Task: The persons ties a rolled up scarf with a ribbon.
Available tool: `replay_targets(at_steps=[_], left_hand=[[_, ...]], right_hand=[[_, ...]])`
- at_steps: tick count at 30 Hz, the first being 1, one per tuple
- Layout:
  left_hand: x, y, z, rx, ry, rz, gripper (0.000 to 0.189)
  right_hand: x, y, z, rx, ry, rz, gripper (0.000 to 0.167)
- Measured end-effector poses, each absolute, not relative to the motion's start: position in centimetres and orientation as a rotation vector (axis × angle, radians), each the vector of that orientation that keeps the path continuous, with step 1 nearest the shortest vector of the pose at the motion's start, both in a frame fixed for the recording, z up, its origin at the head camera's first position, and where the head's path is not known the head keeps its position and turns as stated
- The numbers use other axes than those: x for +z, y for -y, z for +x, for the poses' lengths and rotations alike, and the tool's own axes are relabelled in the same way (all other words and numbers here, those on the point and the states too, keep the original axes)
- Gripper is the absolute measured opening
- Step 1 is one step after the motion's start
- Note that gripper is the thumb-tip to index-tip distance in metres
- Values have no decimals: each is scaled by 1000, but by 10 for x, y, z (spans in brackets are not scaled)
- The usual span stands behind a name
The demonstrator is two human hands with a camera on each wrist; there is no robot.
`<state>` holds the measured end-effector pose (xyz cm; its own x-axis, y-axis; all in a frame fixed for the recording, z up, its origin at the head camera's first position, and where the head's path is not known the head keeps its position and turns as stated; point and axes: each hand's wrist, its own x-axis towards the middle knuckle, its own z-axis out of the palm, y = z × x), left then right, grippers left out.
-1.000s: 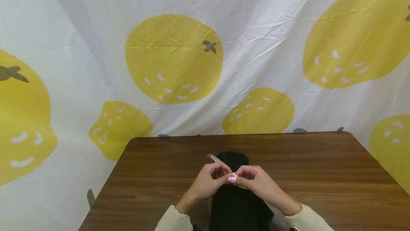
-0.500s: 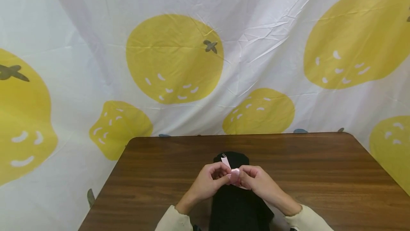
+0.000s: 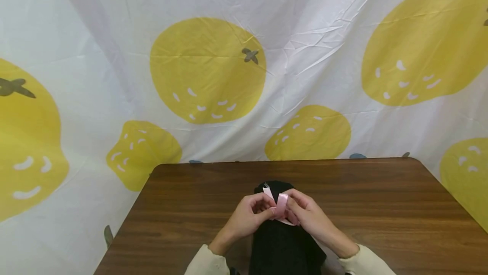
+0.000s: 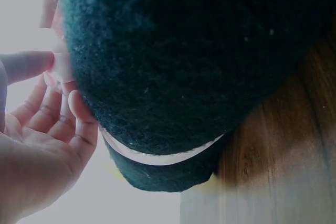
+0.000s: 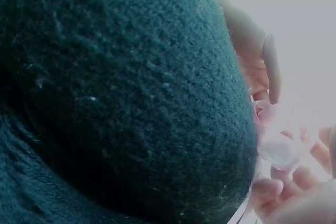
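Observation:
A pink satin ribbon (image 3: 282, 205) goes round a dark fuzzy cloth bundle (image 3: 284, 245) on the table. My left hand (image 3: 252, 215) pinches the ribbon between thumb and fingertips above the bundle. Close beside it, my right hand (image 3: 311, 213) holds another part of the ribbon, which stands up in a loop between the hands. A free ribbon end points away past the left fingertips. In the left wrist view, a ribbon band (image 4: 157, 158) lies snug round the dark cloth (image 4: 173, 66). Pale glare blurs the ribbon (image 5: 283, 150) and right fingers in the right wrist view.
The brown wooden table (image 3: 183, 207) extends to both sides of the bundle. Behind its far edge hangs a white curtain (image 3: 213, 143) printed with yellow fruit. Cream sleeves (image 3: 207, 262) cover both forearms.
The ribbon between the hands has risen into a taller loop, and its free end has swung right. My right fingers have shifted slightly up; the left hand stays nearly in place.

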<state>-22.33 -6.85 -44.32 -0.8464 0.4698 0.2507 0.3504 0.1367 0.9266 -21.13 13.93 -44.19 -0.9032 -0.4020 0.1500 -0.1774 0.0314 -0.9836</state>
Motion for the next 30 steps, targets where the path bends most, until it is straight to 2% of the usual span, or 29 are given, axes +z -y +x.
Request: replay_targets(at_steps=[6, 13, 23, 30], left_hand=[[-443, 67, -224, 1798, -2322, 787, 10], [-443, 66, -224, 1795, -2378, 747, 9], [-443, 66, -225, 1754, -2535, 684, 12], [-439, 65, -224, 1723, -2570, 619, 14]], right_hand=[[-441, -136, -209, -2124, -2157, -609, 34], [-437, -138, -207, -2105, -2442, -619, 14], [-429, -138, -203, -2207, -2257, -488, 18], [-427, -143, -203, -2272, -2124, -513, 23]])
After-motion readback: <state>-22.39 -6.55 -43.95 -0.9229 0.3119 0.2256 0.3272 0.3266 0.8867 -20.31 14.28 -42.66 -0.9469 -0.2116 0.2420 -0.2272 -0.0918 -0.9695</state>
